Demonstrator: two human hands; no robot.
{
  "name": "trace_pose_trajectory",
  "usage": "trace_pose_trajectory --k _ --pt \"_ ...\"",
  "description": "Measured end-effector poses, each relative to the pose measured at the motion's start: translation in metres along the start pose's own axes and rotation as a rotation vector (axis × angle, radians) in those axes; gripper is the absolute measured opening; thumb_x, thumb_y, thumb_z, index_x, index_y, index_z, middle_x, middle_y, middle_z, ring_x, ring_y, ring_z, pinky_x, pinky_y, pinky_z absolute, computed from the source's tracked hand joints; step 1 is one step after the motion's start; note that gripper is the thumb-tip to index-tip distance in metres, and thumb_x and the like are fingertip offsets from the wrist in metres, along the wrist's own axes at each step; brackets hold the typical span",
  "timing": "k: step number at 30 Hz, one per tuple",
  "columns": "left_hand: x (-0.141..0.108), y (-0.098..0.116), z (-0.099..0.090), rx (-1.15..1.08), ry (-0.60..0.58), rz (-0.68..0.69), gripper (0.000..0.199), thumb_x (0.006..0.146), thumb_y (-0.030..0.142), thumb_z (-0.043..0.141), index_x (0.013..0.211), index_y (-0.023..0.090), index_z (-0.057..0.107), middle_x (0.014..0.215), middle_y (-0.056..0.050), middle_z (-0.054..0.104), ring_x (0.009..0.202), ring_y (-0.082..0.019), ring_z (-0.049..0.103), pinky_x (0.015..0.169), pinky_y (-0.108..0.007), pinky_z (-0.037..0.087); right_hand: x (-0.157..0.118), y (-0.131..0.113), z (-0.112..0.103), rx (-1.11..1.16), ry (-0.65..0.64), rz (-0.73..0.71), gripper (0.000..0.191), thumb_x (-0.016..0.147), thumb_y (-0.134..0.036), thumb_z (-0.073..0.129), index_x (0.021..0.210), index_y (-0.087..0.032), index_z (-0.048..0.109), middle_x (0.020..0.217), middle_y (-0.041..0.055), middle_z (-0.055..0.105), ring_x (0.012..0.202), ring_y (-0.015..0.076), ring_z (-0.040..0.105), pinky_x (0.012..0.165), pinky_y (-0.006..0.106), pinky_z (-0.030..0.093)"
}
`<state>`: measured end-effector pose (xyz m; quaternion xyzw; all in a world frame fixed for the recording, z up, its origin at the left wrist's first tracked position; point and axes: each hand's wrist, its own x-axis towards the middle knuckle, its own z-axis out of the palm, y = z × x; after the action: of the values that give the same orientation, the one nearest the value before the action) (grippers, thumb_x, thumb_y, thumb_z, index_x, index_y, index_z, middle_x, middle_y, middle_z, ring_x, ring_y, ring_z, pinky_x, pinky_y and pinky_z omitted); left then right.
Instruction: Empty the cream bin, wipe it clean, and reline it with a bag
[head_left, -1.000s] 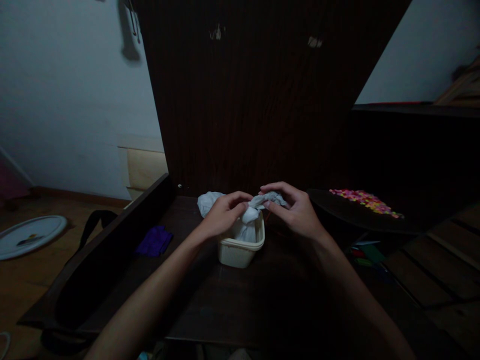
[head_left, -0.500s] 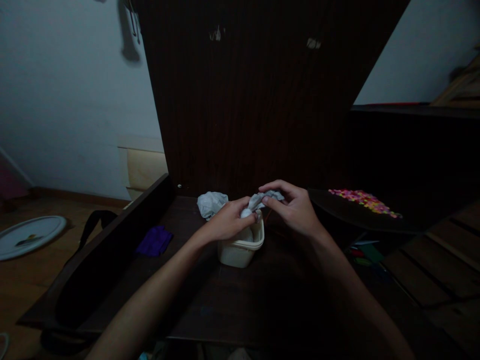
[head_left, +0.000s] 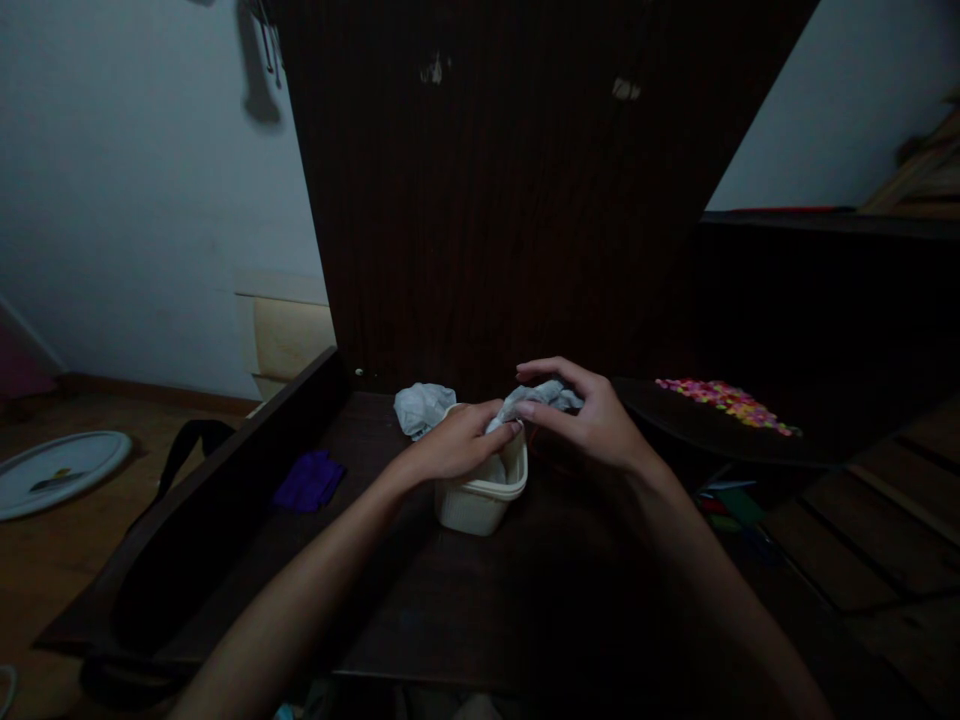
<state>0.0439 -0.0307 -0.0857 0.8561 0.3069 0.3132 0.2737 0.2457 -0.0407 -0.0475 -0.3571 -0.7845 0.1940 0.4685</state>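
A cream plastic basket (head_left: 472, 510) stands on the dark wooden surface in front of me. Over its rim, my left hand (head_left: 461, 440) pinches one end of a crumpled whitish plastic bag (head_left: 544, 397) between thumb and fingers. My right hand (head_left: 589, 415) holds the other end of that bag, thumb pressed on the near side, index finger raised and curved above it. Part of the basket's inside is hidden by my left hand, and whitish material shows in it. Behind the left hand lies a second crumpled whitish bag (head_left: 424, 408).
A folded purple cloth (head_left: 309, 482) lies to the left, by a raised wooden side board (head_left: 225, 480). A tall dark panel (head_left: 487, 200) rises behind the basket. At right, small colourful pieces (head_left: 727, 405) cover part of a dark shelf. An oval white-rimmed object (head_left: 112, 455) is on the floor.
The right index finger has lifted a little off the bag and its thumb has shifted left. The rounded white part beside the left thumb is now mostly covered.
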Motion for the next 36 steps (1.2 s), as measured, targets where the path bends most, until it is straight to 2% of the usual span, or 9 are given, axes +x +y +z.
trace_pose_trajectory --k 3,7,10,13,23,29,32,36 --pt "0.001 -0.002 0.002 0.047 0.024 0.005 0.024 0.098 0.033 0.045 0.094 0.017 0.062 0.082 -0.001 0.066 0.076 -0.016 0.060 0.069 -0.026 0.043 -0.001 0.002 0.004 -0.070 -0.045 0.001 0.040 0.076 -0.038 0.081 0.112 -0.021 0.072 0.110 0.0059 0.074 0.099 0.0243 0.070 0.085 0.035 0.054" --pt "0.002 -0.002 0.003 0.101 0.036 0.011 0.025 0.099 0.033 0.046 0.097 0.017 0.065 0.083 -0.001 0.068 0.075 -0.017 0.061 0.070 -0.026 0.043 0.001 0.005 0.007 -0.098 -0.075 0.060 0.024 0.085 -0.038 0.073 0.100 -0.020 0.076 0.097 0.0044 0.078 0.089 0.0227 0.071 0.079 0.033 0.053" --pt "0.002 -0.001 0.002 0.123 0.031 0.000 0.027 0.099 0.035 0.046 0.102 0.016 0.065 0.084 -0.002 0.069 0.074 -0.018 0.062 0.069 -0.026 0.042 0.003 0.006 0.007 -0.097 -0.101 0.096 0.021 0.089 -0.037 0.068 0.096 -0.019 0.076 0.092 0.0039 0.078 0.084 0.0216 0.071 0.075 0.032 0.051" --pt "0.002 0.000 0.001 0.145 0.017 -0.013 0.028 0.100 0.036 0.046 0.101 0.016 0.065 0.083 -0.003 0.069 0.072 -0.018 0.061 0.068 -0.027 0.041 0.005 0.005 0.006 -0.097 -0.129 0.073 0.020 0.091 -0.035 0.064 0.091 -0.019 0.075 0.086 0.0029 0.076 0.079 0.0200 0.069 0.071 0.030 0.050" --pt "0.003 0.001 0.000 0.246 -0.112 -0.004 0.031 0.102 0.036 0.039 0.091 0.016 0.060 0.087 -0.006 0.068 0.078 -0.020 0.061 0.076 -0.030 0.045 0.009 0.008 -0.001 -0.212 -0.008 0.096 0.027 0.089 -0.043 0.063 0.084 -0.018 0.072 0.069 0.0009 0.066 0.062 0.0154 0.055 0.057 0.027 0.039" --pt "0.002 -0.005 0.000 0.287 -0.184 0.023 0.015 0.095 0.022 0.045 0.092 0.017 0.059 0.096 -0.008 0.069 0.087 -0.021 0.063 0.086 -0.032 0.047 0.012 0.004 -0.009 -0.219 0.064 0.065 0.025 0.088 -0.041 0.065 0.080 -0.018 0.071 0.067 0.0007 0.066 0.061 0.0150 0.054 0.057 0.027 0.039" --pt "0.002 -0.008 0.000 0.287 -0.149 0.016 0.011 0.094 0.022 0.049 0.095 0.017 0.059 0.099 -0.009 0.069 0.092 -0.023 0.064 0.087 -0.033 0.047 0.014 0.006 -0.011 -0.206 0.100 0.065 0.025 0.087 -0.041 0.065 0.080 -0.018 0.071 0.068 0.0008 0.066 0.061 0.0151 0.055 0.058 0.028 0.039" --pt "-0.001 -0.005 -0.001 0.282 -0.065 -0.039 0.013 0.090 0.020 0.057 0.104 0.019 0.057 0.097 -0.007 0.070 0.089 -0.023 0.066 0.079 -0.030 0.047 0.015 0.009 -0.013 -0.186 0.113 0.055 0.025 0.087 -0.043 0.065 0.080 -0.019 0.070 0.071 0.0015 0.068 0.063 0.0160 0.057 0.059 0.028 0.041"
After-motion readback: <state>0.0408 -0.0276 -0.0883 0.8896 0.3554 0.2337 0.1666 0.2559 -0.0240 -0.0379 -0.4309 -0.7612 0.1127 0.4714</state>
